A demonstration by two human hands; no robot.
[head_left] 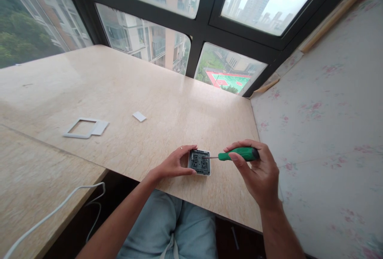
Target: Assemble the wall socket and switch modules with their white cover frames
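Note:
A small square wall-switch module [199,163] with a dark grey back and white edge lies on the marble counter [125,91] near its front edge. My left hand [174,164] grips the module's left side, thumb and fingers curled around it. My right hand [257,171] is closed on a green-handled screwdriver [237,154], held level. Its thin metal tip points left and touches the module's back.
A white square frame [80,128] with a white cover plate [100,127] beside it lies at the left of the counter. A small white key piece [139,116] sits mid-counter. A white cable [54,213] trails over a lower surface at the left. Dark-framed windows stand behind; a papered wall is at the right.

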